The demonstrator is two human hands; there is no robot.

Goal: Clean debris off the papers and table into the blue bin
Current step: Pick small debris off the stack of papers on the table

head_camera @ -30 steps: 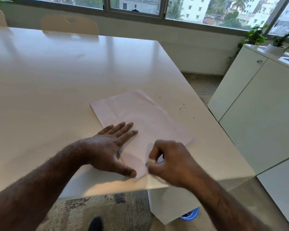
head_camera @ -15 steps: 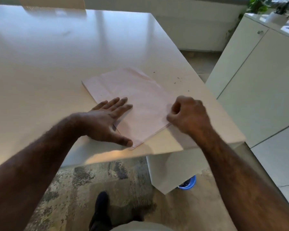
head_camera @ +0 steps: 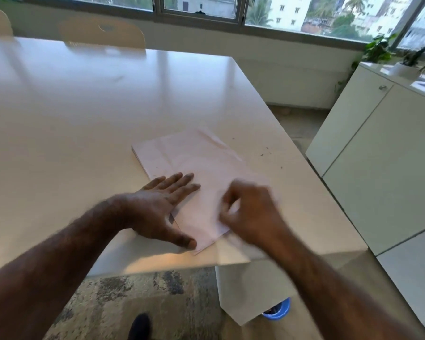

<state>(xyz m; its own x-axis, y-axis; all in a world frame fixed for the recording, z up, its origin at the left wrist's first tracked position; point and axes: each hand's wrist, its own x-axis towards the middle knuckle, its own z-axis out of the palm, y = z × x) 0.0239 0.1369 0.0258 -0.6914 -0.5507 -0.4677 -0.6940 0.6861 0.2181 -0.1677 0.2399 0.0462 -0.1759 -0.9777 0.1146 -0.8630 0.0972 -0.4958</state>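
Observation:
A stack of pale pink papers (head_camera: 194, 158) lies near the front right corner of the white table (head_camera: 84, 114). My left hand (head_camera: 162, 204) rests flat on the stack's near left part, fingers spread. My right hand (head_camera: 250, 212) is blurred over the stack's near right corner, fingers curled; whether it pinches anything I cannot tell. Small dark debris specks (head_camera: 265, 152) lie on the table just right of the papers. The blue bin (head_camera: 279, 310) stands on the floor, mostly hidden behind the table's leg.
White cabinets (head_camera: 383, 168) stand to the right across a narrow floor gap, with potted plants (head_camera: 378, 49) on top. Two wooden chairs (head_camera: 103, 33) sit at the table's far side. A patterned rug (head_camera: 133, 298) and my shoe (head_camera: 139, 326) are below.
My right hand moved from the stack's right edge back over its near right corner and is now blurred. My left hand stayed flat on the papers. The camera tilted up.

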